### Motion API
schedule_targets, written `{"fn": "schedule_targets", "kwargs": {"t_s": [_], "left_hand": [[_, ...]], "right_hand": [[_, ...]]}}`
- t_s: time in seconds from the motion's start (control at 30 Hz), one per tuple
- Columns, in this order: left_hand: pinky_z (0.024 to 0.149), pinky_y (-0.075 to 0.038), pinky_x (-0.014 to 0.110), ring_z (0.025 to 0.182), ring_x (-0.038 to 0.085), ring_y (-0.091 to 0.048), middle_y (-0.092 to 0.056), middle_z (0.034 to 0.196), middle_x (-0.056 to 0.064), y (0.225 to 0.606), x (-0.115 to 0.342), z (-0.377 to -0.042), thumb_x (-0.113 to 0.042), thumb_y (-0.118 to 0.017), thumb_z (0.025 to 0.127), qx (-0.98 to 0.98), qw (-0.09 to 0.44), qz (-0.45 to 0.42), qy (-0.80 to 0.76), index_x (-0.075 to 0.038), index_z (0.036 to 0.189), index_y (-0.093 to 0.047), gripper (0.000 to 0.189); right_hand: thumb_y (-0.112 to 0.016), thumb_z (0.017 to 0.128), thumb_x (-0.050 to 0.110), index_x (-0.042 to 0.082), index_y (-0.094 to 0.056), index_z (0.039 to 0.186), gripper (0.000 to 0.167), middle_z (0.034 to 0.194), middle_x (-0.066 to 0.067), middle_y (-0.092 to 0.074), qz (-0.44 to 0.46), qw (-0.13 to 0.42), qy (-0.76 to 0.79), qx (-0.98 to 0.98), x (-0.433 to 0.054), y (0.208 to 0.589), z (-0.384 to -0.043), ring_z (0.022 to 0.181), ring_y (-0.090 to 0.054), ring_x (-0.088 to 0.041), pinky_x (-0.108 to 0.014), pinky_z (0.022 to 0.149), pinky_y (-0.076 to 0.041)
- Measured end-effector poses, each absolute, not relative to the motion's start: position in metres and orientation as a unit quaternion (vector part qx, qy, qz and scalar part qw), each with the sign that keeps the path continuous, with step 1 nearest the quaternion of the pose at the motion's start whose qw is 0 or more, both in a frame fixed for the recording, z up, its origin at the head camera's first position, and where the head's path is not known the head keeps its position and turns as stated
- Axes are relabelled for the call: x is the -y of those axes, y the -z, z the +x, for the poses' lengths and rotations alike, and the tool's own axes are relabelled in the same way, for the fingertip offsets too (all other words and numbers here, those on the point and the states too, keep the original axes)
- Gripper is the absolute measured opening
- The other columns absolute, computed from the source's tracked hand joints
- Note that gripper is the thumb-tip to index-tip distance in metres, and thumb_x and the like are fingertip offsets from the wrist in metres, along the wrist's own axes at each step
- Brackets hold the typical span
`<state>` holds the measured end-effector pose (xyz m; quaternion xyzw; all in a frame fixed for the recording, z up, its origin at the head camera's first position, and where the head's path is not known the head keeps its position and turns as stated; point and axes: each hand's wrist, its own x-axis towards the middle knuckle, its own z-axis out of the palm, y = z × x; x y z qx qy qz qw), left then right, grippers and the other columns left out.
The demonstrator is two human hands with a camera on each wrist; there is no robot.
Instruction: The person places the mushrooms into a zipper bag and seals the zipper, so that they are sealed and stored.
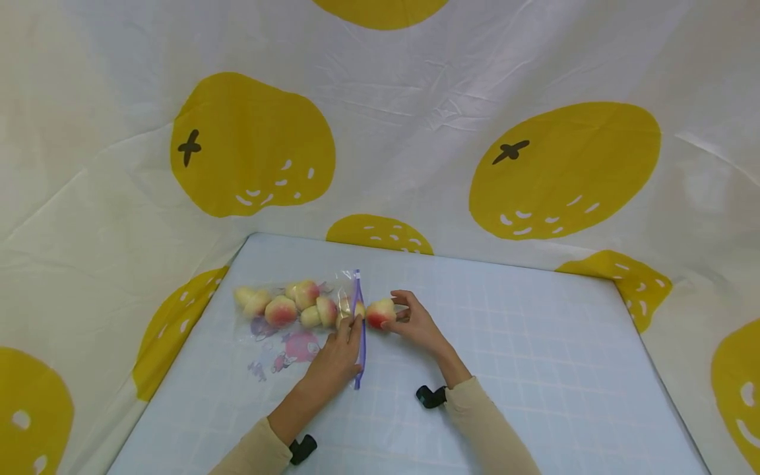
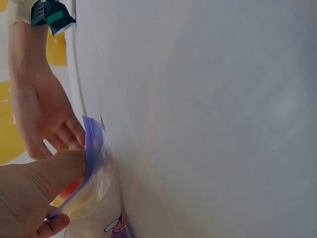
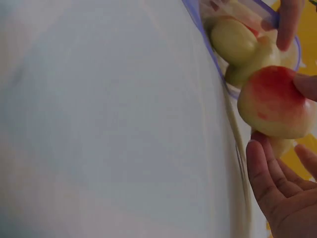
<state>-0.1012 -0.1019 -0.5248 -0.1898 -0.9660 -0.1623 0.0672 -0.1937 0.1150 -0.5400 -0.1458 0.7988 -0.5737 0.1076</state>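
A clear zip bag (image 1: 270,353) with a purple zip edge lies flat on the table, holding several cream and red toy mushrooms (image 1: 282,311). My left hand (image 1: 336,359) grips the bag at its mouth; in the left wrist view, fingers reach past the purple zip edge (image 2: 89,153) and hold the mouth apart. Between thumb and fingers, my right hand (image 1: 423,330) holds one more toy mushroom (image 3: 272,104) just outside the bag mouth. Its rounded cap is red fading to cream, and the pale stem is partly hidden. Other mushrooms (image 3: 234,42) show inside the bag mouth.
The pale blue table (image 1: 534,369) extends to the right of both hands. Behind it hangs a white cloth (image 1: 404,132) with large yellow fruit prints. A dark camera (image 1: 430,396) sits at the right wrist, another (image 1: 303,449) at the left.
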Motion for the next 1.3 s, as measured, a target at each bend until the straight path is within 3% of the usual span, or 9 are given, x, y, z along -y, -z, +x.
{"fn": "schedule_targets", "kwargs": {"t_s": [0.4,0.53,0.63,0.73,0.97,1.3], "left_hand": [[0.061,-0.059,0.032,0.089,0.038,-0.062,-0.04,0.139,0.023,0.523,0.102,-0.099,-0.024,-0.094,0.07,0.97,0.089,-0.202,0.098,0.008,0.151,-0.032,0.106],[0.061,-0.059,0.033,0.093,0.041,-0.061,-0.04,0.138,0.023,0.524,0.103,-0.1,-0.022,-0.094,0.069,0.969,0.095,-0.202,0.103,0.008,0.151,-0.033,0.106],[0.057,-0.057,0.032,0.088,0.04,-0.062,-0.041,0.138,0.022,0.523,0.104,-0.1,-0.022,-0.095,0.067,0.969,0.099,-0.2,0.102,0.007,0.152,-0.031,0.11],[0.053,-0.055,0.035,0.08,0.037,-0.062,-0.044,0.137,0.02,0.522,0.105,-0.101,-0.027,-0.097,0.063,0.971,0.113,-0.191,0.084,0.006,0.151,-0.033,0.114],[0.067,-0.052,0.048,0.091,0.042,-0.055,-0.048,0.142,0.017,0.518,0.104,-0.099,-0.042,-0.096,0.059,0.979,0.127,-0.155,0.032,0.0,0.151,-0.039,0.116],[0.076,-0.047,0.051,0.105,0.039,-0.049,-0.049,0.142,0.013,0.516,0.105,-0.097,-0.047,-0.095,0.058,0.98,0.136,-0.144,-0.005,-0.003,0.152,-0.039,0.118]], "right_hand": [[-0.082,0.086,0.017,0.004,-0.042,0.145,0.073,0.143,-0.018,-0.049,-0.169,0.104,0.592,-0.781,-0.091,0.539,-0.197,0.094,-0.063,-0.023,-0.03,0.071,-0.055],[-0.079,0.087,0.009,-0.002,-0.039,0.145,0.072,0.145,-0.025,-0.046,-0.176,0.114,0.593,-0.778,-0.086,0.523,-0.19,0.097,-0.063,-0.031,-0.029,0.072,-0.055],[-0.079,0.086,0.005,-0.003,-0.038,0.146,0.073,0.146,-0.026,-0.044,-0.18,0.116,0.594,-0.775,-0.084,0.522,-0.19,0.1,-0.062,-0.037,-0.032,0.073,-0.056],[-0.081,0.085,0.007,0.0,-0.038,0.147,0.076,0.146,-0.022,-0.046,-0.187,0.108,0.596,-0.773,-0.082,0.538,-0.195,0.099,-0.063,-0.033,-0.032,0.075,-0.057],[-0.08,0.085,0.005,0.001,-0.034,0.149,0.079,0.146,-0.02,-0.046,-0.21,0.133,0.603,-0.758,-0.075,0.541,-0.194,0.101,-0.066,-0.029,-0.033,0.081,-0.057],[-0.071,0.092,0.001,-0.002,-0.029,0.152,0.074,0.15,-0.024,-0.041,-0.239,0.143,0.606,-0.745,-0.07,0.545,-0.193,0.11,-0.064,-0.035,-0.038,0.089,-0.055]]}}
